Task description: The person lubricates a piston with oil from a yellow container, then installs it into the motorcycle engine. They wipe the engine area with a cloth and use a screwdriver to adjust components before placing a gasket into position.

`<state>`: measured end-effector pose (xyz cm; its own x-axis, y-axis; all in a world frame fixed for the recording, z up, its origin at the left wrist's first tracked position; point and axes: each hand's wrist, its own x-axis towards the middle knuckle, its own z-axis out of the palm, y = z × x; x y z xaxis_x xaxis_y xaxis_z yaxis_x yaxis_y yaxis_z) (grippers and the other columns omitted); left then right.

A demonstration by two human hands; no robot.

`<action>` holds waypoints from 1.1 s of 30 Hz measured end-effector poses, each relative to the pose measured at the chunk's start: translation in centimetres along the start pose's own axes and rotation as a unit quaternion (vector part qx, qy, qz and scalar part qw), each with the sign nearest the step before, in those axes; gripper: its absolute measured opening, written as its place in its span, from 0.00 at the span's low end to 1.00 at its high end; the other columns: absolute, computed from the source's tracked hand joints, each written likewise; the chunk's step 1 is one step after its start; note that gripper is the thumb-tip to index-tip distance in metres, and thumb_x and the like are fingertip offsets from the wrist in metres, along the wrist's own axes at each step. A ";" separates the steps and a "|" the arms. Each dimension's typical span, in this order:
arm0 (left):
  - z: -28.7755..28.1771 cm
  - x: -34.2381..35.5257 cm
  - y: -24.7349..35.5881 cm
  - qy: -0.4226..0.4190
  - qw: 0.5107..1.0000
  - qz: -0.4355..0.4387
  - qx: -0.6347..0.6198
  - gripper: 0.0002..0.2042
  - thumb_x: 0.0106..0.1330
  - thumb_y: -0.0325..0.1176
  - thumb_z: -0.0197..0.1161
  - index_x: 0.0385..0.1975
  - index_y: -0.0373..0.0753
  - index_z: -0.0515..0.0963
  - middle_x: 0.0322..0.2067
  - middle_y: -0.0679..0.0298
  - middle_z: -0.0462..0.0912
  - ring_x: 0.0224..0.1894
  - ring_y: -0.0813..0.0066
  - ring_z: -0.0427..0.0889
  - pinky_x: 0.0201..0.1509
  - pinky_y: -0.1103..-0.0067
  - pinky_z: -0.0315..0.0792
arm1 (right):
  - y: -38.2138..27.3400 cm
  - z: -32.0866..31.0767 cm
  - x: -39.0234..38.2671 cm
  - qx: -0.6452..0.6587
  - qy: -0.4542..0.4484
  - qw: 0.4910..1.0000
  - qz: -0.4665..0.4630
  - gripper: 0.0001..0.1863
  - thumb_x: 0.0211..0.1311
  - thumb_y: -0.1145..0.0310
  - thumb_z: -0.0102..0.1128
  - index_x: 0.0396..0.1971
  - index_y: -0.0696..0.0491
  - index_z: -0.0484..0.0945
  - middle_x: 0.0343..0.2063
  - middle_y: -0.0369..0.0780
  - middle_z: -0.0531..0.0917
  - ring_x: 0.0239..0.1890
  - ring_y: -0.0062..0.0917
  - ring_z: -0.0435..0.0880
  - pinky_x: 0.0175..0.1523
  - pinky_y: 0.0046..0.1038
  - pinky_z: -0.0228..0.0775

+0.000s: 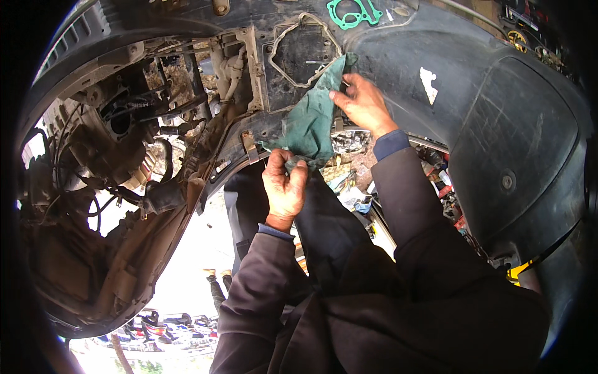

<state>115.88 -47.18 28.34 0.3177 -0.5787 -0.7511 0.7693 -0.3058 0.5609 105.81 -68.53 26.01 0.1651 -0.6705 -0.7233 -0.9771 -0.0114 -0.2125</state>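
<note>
A crumpled green cloth (309, 121) stretches over the edge of a dark scooter body panel (398, 78). My left hand (284, 190) is closed round its lower end, with thumb and fingers pressed together. My right hand (364, 105) is beside the cloth's upper right edge, slightly blurred. Its thumb and forefinger are apart, and the thumb tip meets the cloth's edge. Just beyond the cloth, a thin pale gasket (271, 57) of irregular outline lies on the panel, with a small metal pin inside its loop. A green gasket (376, 14) lies farther away on the panel.
At the left, an opening in the scooter exposes dusty engine parts (93, 146), hoses and a frame. A scratched dark side cover (520, 137) curves along the right. Tools and parts lie in clutter (352, 181) below the panel. Several parked scooters (168, 330) stand at lower left.
</note>
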 end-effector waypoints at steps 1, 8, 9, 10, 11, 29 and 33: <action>-0.1 -0.1 -0.3 -0.005 1.000 -0.008 0.017 0.06 0.63 0.24 0.59 0.29 0.38 0.67 0.21 0.73 0.69 0.24 0.89 0.65 0.26 0.86 0.62 | 0.3 0.8 -0.3 0.027 -0.030 0.999 0.019 0.33 0.54 0.57 0.72 0.56 0.60 0.74 0.41 0.50 0.84 0.46 0.36 0.84 0.51 0.34 0.74; -0.7 0.8 0.3 0.019 0.904 0.202 0.377 0.16 0.51 0.33 0.67 0.38 0.37 0.73 0.37 0.57 0.76 0.39 0.64 0.73 0.45 0.68 0.68 | 1.4 2.8 -2.9 0.245 -0.119 0.958 0.094 0.11 0.58 0.73 0.59 0.39 0.62 0.79 0.29 0.40 0.83 0.32 0.25 0.80 0.39 0.29 0.74; -0.7 1.2 0.9 0.036 0.846 0.265 0.461 0.18 0.50 0.35 0.67 0.41 0.37 0.74 0.42 0.55 0.76 0.43 0.59 0.73 0.50 0.65 0.68 | 1.5 2.3 -3.8 0.293 -0.121 0.941 0.122 0.08 0.59 0.74 0.57 0.36 0.62 0.79 0.27 0.38 0.81 0.29 0.21 0.78 0.35 0.27 0.74; -0.6 1.7 1.6 0.036 0.837 0.264 0.477 0.28 0.47 0.38 0.68 0.51 0.39 0.73 0.52 0.53 0.73 0.54 0.51 0.69 0.60 0.58 0.62 | 1.6 1.5 -4.6 0.399 -0.182 0.893 0.099 0.06 0.60 0.74 0.55 0.34 0.59 0.78 0.26 0.34 0.79 0.26 0.18 0.77 0.31 0.24 0.72; -0.5 2.2 2.3 0.022 0.827 0.269 0.493 0.31 0.46 0.37 0.68 0.55 0.39 0.72 0.54 0.53 0.72 0.58 0.51 0.69 0.63 0.58 0.61 | 1.5 1.0 -5.6 0.476 -0.202 0.853 0.072 0.06 0.60 0.73 0.54 0.34 0.58 0.78 0.26 0.34 0.79 0.26 0.17 0.77 0.31 0.23 0.72; -0.8 5.4 6.2 0.077 0.991 0.018 -0.107 0.12 0.64 0.22 0.62 0.45 0.35 0.70 0.41 0.63 0.77 0.42 0.77 0.76 0.48 0.81 0.73 | -8.7 2.2 -6.8 0.438 -0.219 0.869 -0.062 0.08 0.66 0.71 0.57 0.36 0.61 0.79 0.29 0.31 0.79 0.33 0.14 0.76 0.39 0.20 0.67; -0.9 7.3 6.1 0.197 0.954 0.055 -0.220 0.07 0.73 0.28 0.53 0.46 0.37 0.70 0.40 0.64 0.78 0.40 0.78 0.77 0.46 0.80 0.74 | -11.7 5.8 -5.6 0.480 -0.197 0.844 -0.139 0.10 0.67 0.72 0.55 0.42 0.63 0.79 0.46 0.37 0.79 0.44 0.16 0.76 0.48 0.19 0.67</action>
<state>123.39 -52.58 26.01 0.5264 -0.2341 -0.8174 0.8502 0.1383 0.5080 117.09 -60.33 28.78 0.5855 -0.4406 -0.6805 -0.3665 0.6049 -0.7070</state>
